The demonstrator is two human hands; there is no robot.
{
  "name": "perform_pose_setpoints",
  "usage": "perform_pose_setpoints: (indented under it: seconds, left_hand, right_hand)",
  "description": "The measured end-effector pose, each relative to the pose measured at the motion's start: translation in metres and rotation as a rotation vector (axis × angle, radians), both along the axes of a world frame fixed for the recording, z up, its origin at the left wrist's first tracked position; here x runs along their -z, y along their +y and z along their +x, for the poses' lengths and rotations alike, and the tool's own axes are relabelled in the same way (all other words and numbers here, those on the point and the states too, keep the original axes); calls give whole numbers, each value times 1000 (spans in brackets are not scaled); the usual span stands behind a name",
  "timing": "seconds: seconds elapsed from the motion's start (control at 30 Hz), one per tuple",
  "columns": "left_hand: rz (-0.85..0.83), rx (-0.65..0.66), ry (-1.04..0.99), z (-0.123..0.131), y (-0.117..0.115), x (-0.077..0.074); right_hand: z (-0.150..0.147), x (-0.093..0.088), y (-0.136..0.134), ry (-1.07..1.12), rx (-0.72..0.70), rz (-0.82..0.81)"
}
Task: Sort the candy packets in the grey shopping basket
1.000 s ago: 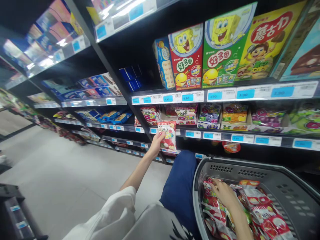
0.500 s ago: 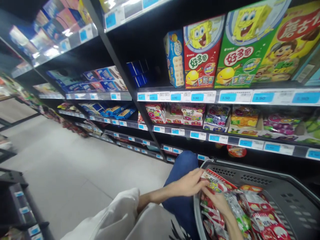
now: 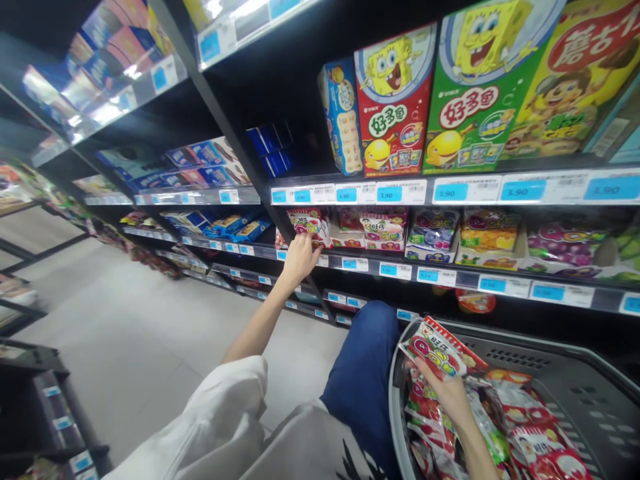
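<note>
My left hand reaches to the shelf, its fingers curled on the front of a red and white candy bag that stands there. In my right hand is another red and white candy bag, held over the near left corner of a grey basket. Inside the basket lie several more candy bags, mostly red and white. Beside the touched bag on the shelf are candy bags in pink, dark blue and orange.
Tall cartoon snack boxes stand on the shelf above. Blue snack packs lie on shelves further left. The shelf edge carries price tags. My blue-clad knee is between the basket and the floor.
My left hand has left the basket and moved up and left to the shelf bag. My right hand now holds its bag alone, slightly raised and turned.
</note>
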State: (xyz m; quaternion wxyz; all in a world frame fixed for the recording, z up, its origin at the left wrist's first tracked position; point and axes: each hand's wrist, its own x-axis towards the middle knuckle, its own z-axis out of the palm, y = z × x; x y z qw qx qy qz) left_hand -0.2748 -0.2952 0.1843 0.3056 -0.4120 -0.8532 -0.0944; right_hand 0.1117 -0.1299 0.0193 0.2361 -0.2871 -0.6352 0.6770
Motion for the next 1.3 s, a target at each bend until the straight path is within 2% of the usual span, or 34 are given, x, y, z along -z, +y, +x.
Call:
perform_pose_setpoints:
  seconds: [0.13, 0.4, 0.7, 0.9, 1.03, 1.2, 1.3]
  left_hand:
    - [-116, 13, 12, -8, 3, -6]
    - [-218, 50, -69, -12, 8, -17]
    - [-288, 45, -51, -15, 13, -18]
    - [-305, 73, -52, -21, 13, -20]
    - [-238, 51, -47, -17, 14, -15]
    - [-76, -45, -41, -5, 19, 4]
    - [2, -57, -28, -1, 21, 13]
  right_hand:
    - [-1, -3, -2, -16, -34, 12]
    - [-2, 13, 2, -3, -85, -18]
    - [0, -6, -6, 5, -14, -22]
    - [0, -7, -4, -9, -16, -13]
    - [1, 2, 2, -58, -93, -80]
    - [7, 18, 10, -73, 56, -159]
    - [12, 22, 13, -96, 46, -149]
